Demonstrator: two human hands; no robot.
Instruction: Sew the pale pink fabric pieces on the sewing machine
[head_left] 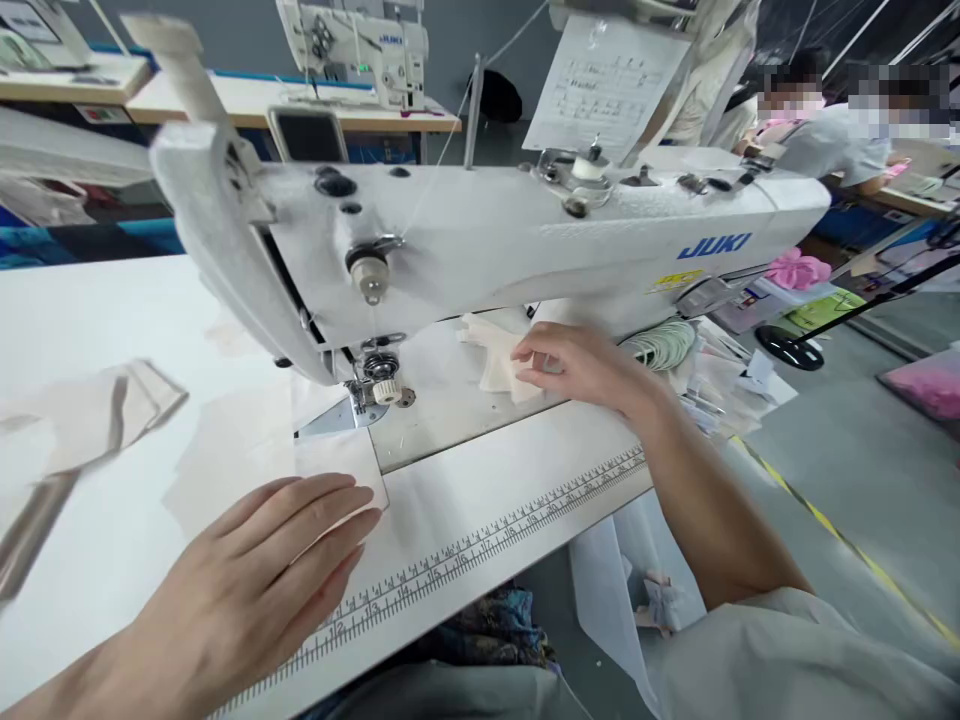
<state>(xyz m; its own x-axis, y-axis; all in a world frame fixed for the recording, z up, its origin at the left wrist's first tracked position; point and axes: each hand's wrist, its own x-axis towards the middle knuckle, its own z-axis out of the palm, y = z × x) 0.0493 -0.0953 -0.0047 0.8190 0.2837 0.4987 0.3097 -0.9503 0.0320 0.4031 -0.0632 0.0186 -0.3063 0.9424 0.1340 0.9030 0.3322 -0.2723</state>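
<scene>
My left hand point(262, 585) lies flat on the table's front left, fingers stretched out. Its fingertips rest on a pale cream fabric piece point(337, 455) by the sewing machine's presser foot point(364, 398). Under the machine's arm, my right hand point(581, 370) has thumb and forefinger curled together at the edge of a small cream fabric piece point(495, 358). The fingertips partly cover that edge. The white sewing machine point(487, 240) stands over both pieces, with its needle area just beyond my left fingers.
A printed ruler point(480, 550) runs along the table's front edge. More pale fabric point(90, 420) lies at left. A coil of pale cord point(664, 345) and stacked pieces point(720, 385) sit at right. Below hangs a white bin point(619, 600). Other people work at the far right.
</scene>
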